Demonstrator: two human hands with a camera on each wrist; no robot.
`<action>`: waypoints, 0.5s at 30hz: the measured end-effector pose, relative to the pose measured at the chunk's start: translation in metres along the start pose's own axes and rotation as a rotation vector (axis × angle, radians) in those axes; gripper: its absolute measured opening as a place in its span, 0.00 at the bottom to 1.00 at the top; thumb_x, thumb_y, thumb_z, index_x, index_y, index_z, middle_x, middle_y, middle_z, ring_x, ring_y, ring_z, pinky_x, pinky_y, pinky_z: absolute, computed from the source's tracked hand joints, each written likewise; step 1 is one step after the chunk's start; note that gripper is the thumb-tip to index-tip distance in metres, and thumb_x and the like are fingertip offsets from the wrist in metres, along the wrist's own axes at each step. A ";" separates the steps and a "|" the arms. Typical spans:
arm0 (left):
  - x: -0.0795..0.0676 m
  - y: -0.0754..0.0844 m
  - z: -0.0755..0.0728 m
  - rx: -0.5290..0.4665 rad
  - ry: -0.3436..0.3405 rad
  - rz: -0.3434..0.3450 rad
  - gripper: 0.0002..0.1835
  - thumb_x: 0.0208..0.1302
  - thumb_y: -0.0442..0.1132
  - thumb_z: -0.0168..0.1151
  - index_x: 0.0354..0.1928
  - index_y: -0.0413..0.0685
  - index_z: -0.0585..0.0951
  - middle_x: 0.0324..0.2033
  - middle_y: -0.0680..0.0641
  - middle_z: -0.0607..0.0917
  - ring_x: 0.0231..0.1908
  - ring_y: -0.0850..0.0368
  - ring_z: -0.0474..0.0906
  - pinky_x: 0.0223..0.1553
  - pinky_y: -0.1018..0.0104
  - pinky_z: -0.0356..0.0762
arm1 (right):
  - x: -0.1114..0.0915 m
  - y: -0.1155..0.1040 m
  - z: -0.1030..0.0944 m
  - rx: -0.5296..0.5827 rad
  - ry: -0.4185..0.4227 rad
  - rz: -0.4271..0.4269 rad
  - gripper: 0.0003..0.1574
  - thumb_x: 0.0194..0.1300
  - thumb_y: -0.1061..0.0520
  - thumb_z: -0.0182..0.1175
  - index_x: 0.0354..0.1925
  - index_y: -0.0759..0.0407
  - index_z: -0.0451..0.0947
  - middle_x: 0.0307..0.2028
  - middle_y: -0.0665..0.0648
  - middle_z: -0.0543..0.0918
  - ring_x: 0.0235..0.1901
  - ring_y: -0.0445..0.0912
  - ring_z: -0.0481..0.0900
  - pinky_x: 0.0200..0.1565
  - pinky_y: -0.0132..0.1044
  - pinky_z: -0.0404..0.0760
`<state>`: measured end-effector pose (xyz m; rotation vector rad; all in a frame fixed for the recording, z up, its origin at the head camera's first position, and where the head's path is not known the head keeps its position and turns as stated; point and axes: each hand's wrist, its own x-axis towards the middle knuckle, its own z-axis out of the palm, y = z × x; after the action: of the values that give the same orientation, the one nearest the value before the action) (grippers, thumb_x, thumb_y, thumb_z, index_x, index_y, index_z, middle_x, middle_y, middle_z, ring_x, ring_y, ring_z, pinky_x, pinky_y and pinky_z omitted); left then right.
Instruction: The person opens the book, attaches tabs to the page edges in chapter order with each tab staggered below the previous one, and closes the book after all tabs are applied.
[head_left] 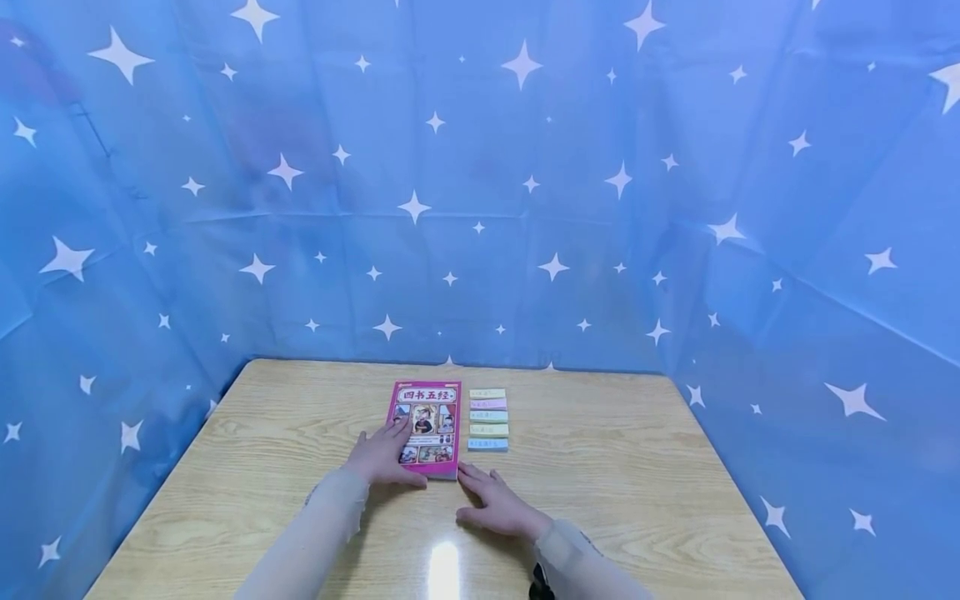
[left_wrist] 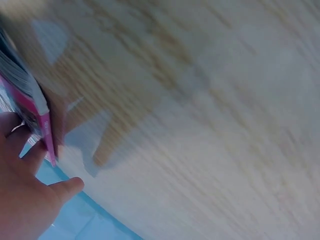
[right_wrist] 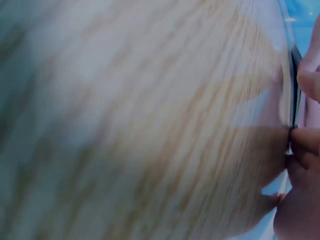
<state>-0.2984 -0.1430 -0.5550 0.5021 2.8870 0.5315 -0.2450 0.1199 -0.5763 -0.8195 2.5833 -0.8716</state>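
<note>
A pink comic-style book [head_left: 431, 417] with Chinese characters on its cover lies on the wooden table. My left hand [head_left: 382, 454] rests on its left side, fingers spread over the cover and thumb near the bottom edge. In the left wrist view, the pink spine [left_wrist: 46, 132] and page edges show beside the fingers of that hand [left_wrist: 25, 192]. My right hand [head_left: 498, 507] lies low over the table, its fairly straight fingertips right at the book's lower right corner. Part of the right hand [right_wrist: 302, 200] shows at the right edge of its wrist view.
Right of the book, several pastel paper strips with handwriting sit in a column, from a yellow strip [head_left: 487, 393] at the top to a blue strip [head_left: 487, 445] at the bottom. A blue star-patterned curtain [head_left: 480, 183] surrounds the table [head_left: 637, 500] at the back and sides.
</note>
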 end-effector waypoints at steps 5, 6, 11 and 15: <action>0.003 -0.005 0.001 0.015 0.001 0.002 0.64 0.37 0.75 0.68 0.74 0.47 0.60 0.73 0.44 0.56 0.72 0.40 0.50 0.66 0.30 0.43 | 0.001 0.000 -0.001 0.022 -0.003 -0.002 0.47 0.66 0.39 0.58 0.72 0.62 0.58 0.74 0.59 0.53 0.72 0.53 0.51 0.70 0.59 0.42; 0.003 -0.006 0.001 0.018 0.003 0.007 0.64 0.37 0.76 0.67 0.73 0.47 0.60 0.73 0.44 0.57 0.72 0.40 0.51 0.66 0.30 0.43 | 0.000 0.001 -0.001 0.025 -0.003 -0.003 0.47 0.66 0.39 0.58 0.72 0.63 0.58 0.74 0.59 0.53 0.72 0.53 0.51 0.70 0.59 0.42; 0.006 -0.009 0.004 0.009 0.015 0.029 0.60 0.39 0.74 0.68 0.71 0.45 0.64 0.72 0.41 0.59 0.71 0.39 0.53 0.66 0.31 0.46 | 0.000 0.003 0.000 0.025 -0.006 0.000 0.45 0.67 0.41 0.58 0.71 0.64 0.59 0.74 0.59 0.54 0.72 0.53 0.51 0.70 0.59 0.42; 0.007 -0.008 0.002 -0.003 0.005 0.021 0.59 0.41 0.73 0.68 0.71 0.46 0.65 0.72 0.42 0.59 0.70 0.39 0.54 0.66 0.32 0.47 | 0.001 0.004 0.000 0.032 -0.006 0.003 0.45 0.67 0.41 0.58 0.71 0.65 0.59 0.74 0.59 0.54 0.72 0.53 0.51 0.70 0.59 0.42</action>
<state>-0.3063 -0.1468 -0.5607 0.5323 2.8880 0.5412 -0.2475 0.1222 -0.5785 -0.8074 2.5581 -0.9062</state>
